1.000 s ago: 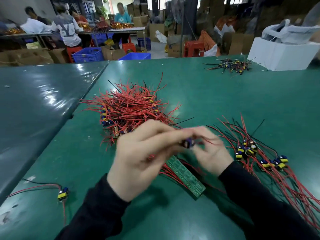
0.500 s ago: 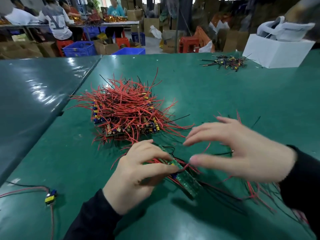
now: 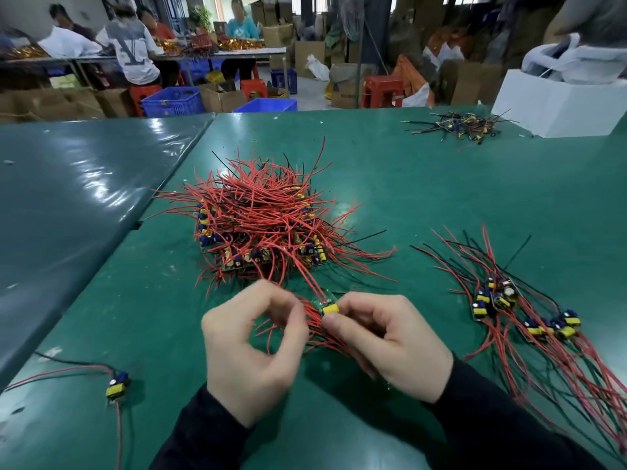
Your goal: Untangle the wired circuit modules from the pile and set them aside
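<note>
The task is partly done, and I judge that most of it is left. The pile [image 3: 261, 222] sits near the middle of the desk [image 3: 441, 205], and it is large and dense: many thin red wires, a few black ones, bent in all directions, with small boards under them along its near side that carry blue and yellow parts. Toward the right edge of the desk lies the sorted group [image 3: 522, 310], about ten modules with their wires running more or less in one direction toward the near right corner. One single module [image 3: 117, 388] lies apart near the left near corner. A small heap [image 3: 458, 125] of dark wired parts lies close to the far edge, beside a white box [image 3: 556, 106]. The left hand [image 3: 251, 351] has its fingers curled and pinches a bundle of red wires between thumb and forefinger. The right hand [image 3: 386, 344] is also curled, and its thumb and finger hold a module [image 3: 327, 305] with a yellow block on a small green board, just in front of the pile. Its red wires go up into the pile, so it does not look free yet. The wires look smooth, thin and springy; the boards are flat and stiff. The desk has a green, slightly shiny cover with small white marks.
</note>
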